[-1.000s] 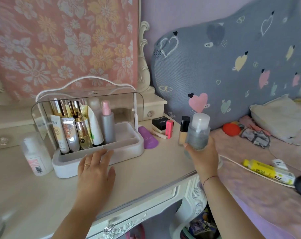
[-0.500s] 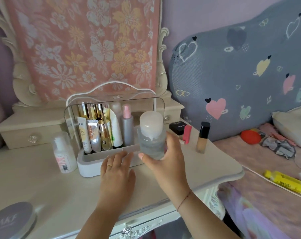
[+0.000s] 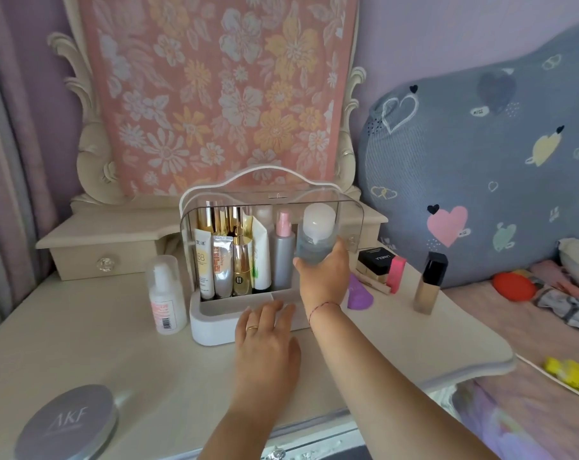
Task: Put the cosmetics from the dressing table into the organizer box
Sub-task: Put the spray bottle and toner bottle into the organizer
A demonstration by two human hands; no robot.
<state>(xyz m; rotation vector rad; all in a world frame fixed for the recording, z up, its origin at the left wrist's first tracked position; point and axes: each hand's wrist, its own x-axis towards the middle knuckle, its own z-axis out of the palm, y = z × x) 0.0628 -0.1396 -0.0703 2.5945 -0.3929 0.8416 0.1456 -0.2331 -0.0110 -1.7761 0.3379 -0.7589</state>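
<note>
The white organizer box [image 3: 212, 330] with a clear raised lid stands mid-table, holding several tubes and a grey pump bottle [image 3: 283, 257]. My right hand [image 3: 324, 277] grips a clear bluish bottle with a frosted cap [image 3: 316, 234], held upright inside the box's right end beside the grey bottle. Lying flat against the box's front rim is my left hand [image 3: 265, 333], fingers straight. On the table outside the box are a white bottle [image 3: 165, 293], a black jar [image 3: 377, 258], a pink lipstick [image 3: 397, 273], a foundation bottle [image 3: 429, 283] and a purple sponge [image 3: 359, 293].
A round silver tin [image 3: 67, 423] lies at the table's front left. Small drawers [image 3: 105, 257] and a mirror frame covered by floral cloth stand behind the box. At right is a bed with a grey heart cushion [image 3: 480, 161], a red item [image 3: 513, 287] and a yellow tube [image 3: 571, 376].
My right hand has carried the clear bottle from the table's right edge leftward and into the box's right end. My left hand stayed at the box's front rim.
</note>
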